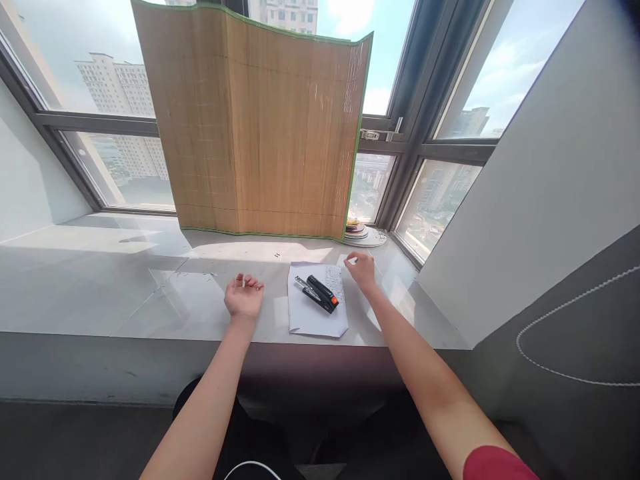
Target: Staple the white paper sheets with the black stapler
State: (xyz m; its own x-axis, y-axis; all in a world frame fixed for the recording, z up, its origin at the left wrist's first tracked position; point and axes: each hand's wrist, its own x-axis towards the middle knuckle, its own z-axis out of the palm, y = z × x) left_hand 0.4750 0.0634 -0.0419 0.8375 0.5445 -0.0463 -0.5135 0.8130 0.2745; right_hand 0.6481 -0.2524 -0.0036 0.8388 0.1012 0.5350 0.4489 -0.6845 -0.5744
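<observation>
the left hand (243, 297) rests on the pale stone surface (100, 280), palm up with its fingers curled loosely; something small and pale seems to sit at its fingertips, too small to name, and whether the hand truly grips it cannot be told. just to its right lies a sheet of white paper (315, 313), and on that paper lies a black stapler (317, 293) with an orange end. the stapler's long axis runs diagonally, its metal nose toward the upper left and its orange end toward the lower right, so the nose points roughly back toward the left hand. a smaller printed slip (334, 279) lies under the stapler's far side. further right, the right hand (361, 269) is palm down, fingers bent, its fingertips at the top right corner of the papers; it grasps nothing that can be made out. the stapler lies between the two hands, a little nearer the right one, below and left of it. behind stands a bamboo mat (255, 127) against the window, with a stack of plates (364, 233) near its right foot.
</observation>
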